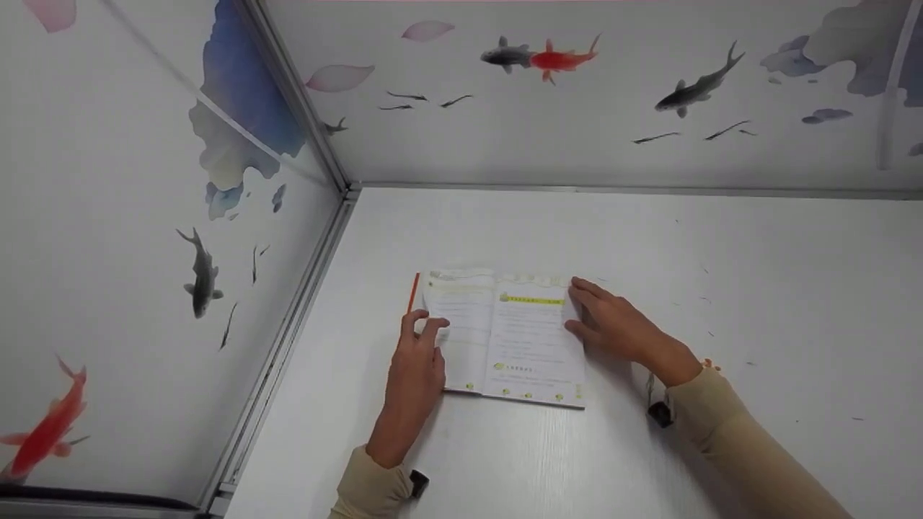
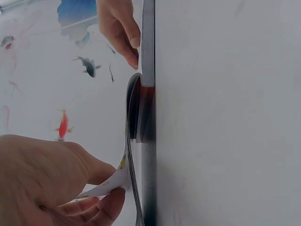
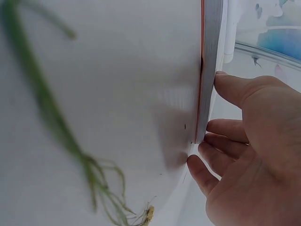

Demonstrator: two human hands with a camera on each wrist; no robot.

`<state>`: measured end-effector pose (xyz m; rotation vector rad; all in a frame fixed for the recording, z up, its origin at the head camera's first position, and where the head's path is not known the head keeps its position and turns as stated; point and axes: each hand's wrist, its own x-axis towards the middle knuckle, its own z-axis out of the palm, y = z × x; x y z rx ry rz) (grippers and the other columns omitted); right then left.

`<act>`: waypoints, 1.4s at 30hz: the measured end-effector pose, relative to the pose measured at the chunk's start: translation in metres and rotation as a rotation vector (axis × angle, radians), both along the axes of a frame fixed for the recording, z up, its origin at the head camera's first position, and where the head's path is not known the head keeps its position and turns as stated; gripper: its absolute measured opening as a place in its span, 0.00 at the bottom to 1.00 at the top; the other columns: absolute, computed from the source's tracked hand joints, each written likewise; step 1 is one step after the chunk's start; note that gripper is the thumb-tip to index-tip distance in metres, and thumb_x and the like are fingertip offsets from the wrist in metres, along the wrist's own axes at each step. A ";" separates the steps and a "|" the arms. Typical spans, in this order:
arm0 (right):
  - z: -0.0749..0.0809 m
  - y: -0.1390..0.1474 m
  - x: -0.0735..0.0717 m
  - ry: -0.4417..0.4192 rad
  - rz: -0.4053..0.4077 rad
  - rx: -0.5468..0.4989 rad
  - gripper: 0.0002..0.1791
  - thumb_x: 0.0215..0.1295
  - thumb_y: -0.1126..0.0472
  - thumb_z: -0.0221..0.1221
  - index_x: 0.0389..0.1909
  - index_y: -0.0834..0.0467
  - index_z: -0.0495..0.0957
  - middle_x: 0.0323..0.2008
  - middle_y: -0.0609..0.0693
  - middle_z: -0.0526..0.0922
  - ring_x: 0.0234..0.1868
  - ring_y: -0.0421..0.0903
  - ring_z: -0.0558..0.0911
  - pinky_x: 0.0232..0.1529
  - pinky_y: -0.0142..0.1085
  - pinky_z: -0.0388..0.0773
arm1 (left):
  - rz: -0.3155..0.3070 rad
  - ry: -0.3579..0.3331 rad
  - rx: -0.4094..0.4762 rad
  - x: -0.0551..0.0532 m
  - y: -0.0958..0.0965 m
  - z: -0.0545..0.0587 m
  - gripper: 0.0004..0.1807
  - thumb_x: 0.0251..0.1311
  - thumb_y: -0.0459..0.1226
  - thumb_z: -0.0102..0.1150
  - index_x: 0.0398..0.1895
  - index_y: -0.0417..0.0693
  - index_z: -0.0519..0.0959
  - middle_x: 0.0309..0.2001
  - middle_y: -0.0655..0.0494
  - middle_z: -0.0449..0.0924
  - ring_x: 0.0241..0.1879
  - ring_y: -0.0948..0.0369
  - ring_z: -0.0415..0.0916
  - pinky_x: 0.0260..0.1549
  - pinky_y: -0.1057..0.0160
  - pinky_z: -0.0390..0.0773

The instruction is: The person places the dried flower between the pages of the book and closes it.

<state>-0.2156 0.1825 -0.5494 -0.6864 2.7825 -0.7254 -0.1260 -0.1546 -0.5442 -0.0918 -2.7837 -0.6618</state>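
An open book (image 1: 533,339) with printed pages and an orange cover edge lies on the white table. At its left side, my left hand (image 1: 414,375) pinches a curved page (image 2: 110,186) between thumb and fingers, as the left wrist view shows. The left pages bow up from the cover. My right hand (image 1: 620,328) rests along the right edge of the book, its fingers loosely extended. In the right wrist view, the right thumb (image 3: 230,87) touches the page block's edge, while the other fingertips lie against its side and close to the table.
White panels painted with fish (image 1: 562,61) stand behind and to the left of the table (image 1: 505,461). Several small dark specks lie on the right of the tabletop. A blurred green stringy strand (image 3: 47,108) hangs in the right wrist view. Both wrists carry small black devices (image 1: 660,413).
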 end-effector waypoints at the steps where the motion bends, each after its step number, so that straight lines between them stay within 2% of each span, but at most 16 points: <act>1: 0.000 0.000 0.000 -0.003 -0.004 0.003 0.40 0.81 0.53 0.62 0.82 0.70 0.60 0.85 0.65 0.58 0.84 0.66 0.63 0.79 0.62 0.65 | -0.001 -0.015 -0.007 -0.001 0.000 0.000 0.26 0.65 0.19 0.63 0.62 0.49 0.82 0.68 0.44 0.71 0.49 0.53 0.82 0.36 0.63 0.84; 4: -0.001 0.000 0.000 -0.005 -0.009 0.006 0.41 0.81 0.53 0.62 0.83 0.69 0.60 0.85 0.64 0.58 0.84 0.66 0.63 0.79 0.62 0.65 | 0.002 -0.060 -0.031 -0.004 0.002 -0.001 0.27 0.65 0.19 0.64 0.62 0.53 0.84 0.70 0.43 0.71 0.56 0.51 0.82 0.36 0.64 0.83; 9: -0.001 0.000 0.000 -0.009 -0.015 0.008 0.41 0.81 0.52 0.62 0.83 0.68 0.59 0.86 0.63 0.57 0.84 0.66 0.63 0.79 0.62 0.64 | 0.008 -0.104 -0.099 -0.008 0.005 -0.001 0.28 0.63 0.20 0.67 0.60 0.59 0.89 0.74 0.41 0.70 0.57 0.51 0.81 0.31 0.61 0.84; 11: -0.001 0.000 0.001 -0.001 -0.013 0.000 0.41 0.81 0.52 0.63 0.83 0.68 0.60 0.85 0.64 0.58 0.84 0.66 0.63 0.79 0.62 0.65 | 0.004 -0.104 -0.122 -0.010 0.007 0.000 0.28 0.63 0.21 0.68 0.58 0.60 0.90 0.77 0.40 0.68 0.60 0.48 0.79 0.40 0.56 0.85; 13: -0.001 0.001 0.001 0.015 -0.006 -0.012 0.40 0.80 0.53 0.63 0.82 0.69 0.60 0.85 0.65 0.59 0.83 0.67 0.65 0.78 0.62 0.66 | -0.005 -0.095 -0.156 -0.012 0.009 0.001 0.28 0.61 0.21 0.70 0.57 0.60 0.91 0.80 0.39 0.64 0.68 0.44 0.75 0.55 0.48 0.83; 16: -0.002 0.001 0.001 0.032 0.003 -0.028 0.40 0.80 0.54 0.63 0.81 0.71 0.61 0.84 0.66 0.60 0.81 0.68 0.67 0.78 0.62 0.67 | -0.037 -0.073 -0.243 -0.016 0.010 0.003 0.26 0.59 0.22 0.72 0.55 0.59 0.92 0.85 0.40 0.57 0.81 0.39 0.60 0.74 0.36 0.66; 17: -0.003 0.001 0.000 0.035 0.007 -0.033 0.40 0.80 0.55 0.63 0.81 0.71 0.61 0.84 0.66 0.60 0.81 0.68 0.67 0.77 0.62 0.68 | -0.057 -0.057 -0.281 -0.017 0.010 0.004 0.24 0.59 0.23 0.73 0.54 0.57 0.93 0.86 0.40 0.56 0.83 0.39 0.57 0.77 0.34 0.62; 19: -0.003 0.001 0.000 0.030 0.006 -0.030 0.40 0.80 0.54 0.63 0.81 0.71 0.60 0.84 0.65 0.60 0.82 0.67 0.66 0.78 0.62 0.67 | -0.101 -0.035 -0.352 -0.019 0.010 0.004 0.20 0.61 0.25 0.73 0.53 0.53 0.92 0.84 0.42 0.62 0.84 0.42 0.58 0.79 0.35 0.61; 21: -0.003 0.001 0.000 0.024 0.005 -0.025 0.40 0.80 0.54 0.63 0.82 0.70 0.60 0.85 0.65 0.59 0.82 0.67 0.65 0.78 0.61 0.67 | -0.153 -0.019 -0.359 -0.021 0.011 0.003 0.14 0.66 0.28 0.71 0.52 0.47 0.91 0.77 0.43 0.74 0.79 0.46 0.69 0.77 0.41 0.68; 23: -0.003 0.001 0.000 0.014 0.001 -0.020 0.41 0.80 0.54 0.63 0.82 0.70 0.59 0.85 0.65 0.58 0.83 0.67 0.64 0.79 0.62 0.66 | -0.195 -0.024 -0.314 -0.023 0.011 0.002 0.09 0.71 0.31 0.68 0.51 0.43 0.88 0.65 0.44 0.84 0.69 0.49 0.81 0.68 0.47 0.79; 26: -0.003 0.001 0.000 0.004 -0.004 -0.016 0.40 0.81 0.54 0.62 0.83 0.69 0.59 0.85 0.64 0.57 0.83 0.67 0.64 0.79 0.62 0.65 | -0.209 -0.066 -0.216 -0.025 0.012 -0.001 0.10 0.76 0.38 0.65 0.52 0.41 0.85 0.52 0.47 0.88 0.54 0.52 0.87 0.53 0.54 0.87; 29: -0.002 0.001 0.001 -0.006 -0.008 -0.018 0.40 0.81 0.54 0.62 0.83 0.69 0.58 0.86 0.64 0.57 0.83 0.67 0.63 0.79 0.62 0.65 | -0.200 -0.102 -0.224 -0.027 0.014 -0.002 0.20 0.77 0.49 0.64 0.60 0.45 0.82 0.55 0.48 0.86 0.53 0.53 0.84 0.48 0.54 0.87; 32: -0.003 0.002 0.001 -0.011 -0.012 -0.018 0.41 0.81 0.54 0.62 0.83 0.69 0.58 0.86 0.64 0.56 0.84 0.67 0.63 0.79 0.62 0.65 | -0.202 -0.111 -0.292 -0.030 0.018 -0.004 0.31 0.76 0.57 0.62 0.74 0.53 0.76 0.57 0.48 0.83 0.53 0.51 0.80 0.44 0.53 0.86; 34: -0.003 0.001 0.001 -0.013 -0.013 -0.016 0.41 0.81 0.53 0.62 0.83 0.69 0.58 0.86 0.64 0.56 0.84 0.66 0.62 0.80 0.62 0.64 | -0.202 -0.120 -0.326 -0.032 0.021 -0.004 0.35 0.75 0.61 0.61 0.78 0.58 0.73 0.56 0.47 0.80 0.52 0.50 0.78 0.41 0.53 0.84; 38: -0.003 0.000 0.001 -0.012 -0.009 -0.020 0.40 0.81 0.53 0.61 0.83 0.68 0.59 0.86 0.64 0.56 0.84 0.66 0.62 0.79 0.62 0.64 | -0.181 -0.135 -0.350 -0.035 0.027 -0.003 0.36 0.73 0.63 0.61 0.80 0.62 0.72 0.61 0.45 0.77 0.52 0.49 0.75 0.40 0.51 0.84; 42: -0.003 0.001 0.001 0.008 -0.002 -0.028 0.40 0.81 0.54 0.62 0.82 0.70 0.60 0.85 0.65 0.58 0.83 0.67 0.64 0.78 0.63 0.66 | -0.177 -0.137 -0.373 -0.037 0.030 0.001 0.39 0.72 0.64 0.62 0.80 0.59 0.70 0.71 0.44 0.74 0.57 0.44 0.75 0.44 0.47 0.85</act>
